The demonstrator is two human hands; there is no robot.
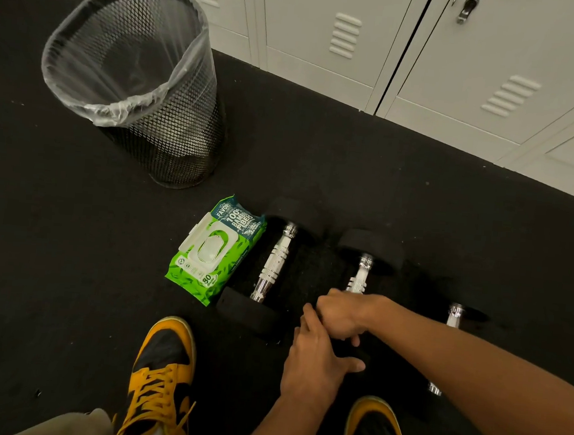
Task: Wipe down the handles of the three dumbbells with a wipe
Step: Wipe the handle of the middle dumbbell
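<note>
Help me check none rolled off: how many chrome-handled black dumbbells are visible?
3: left chrome-handled black dumbbell beside the green wipes pack, middle dumbbell under both hands, right dumbbell mostly hidden behind the right forearm.

Three dumbbells on the floor: the left dumbbell (273, 267), the middle dumbbell (360, 274), the right dumbbell (453, 316) partly hidden by an arm. One green wipes pack (214, 249). One mesh bin (142, 79). Two yellow-and-black shoes, left shoe (160, 375) and right shoe (375, 433). Two hands.
</note>
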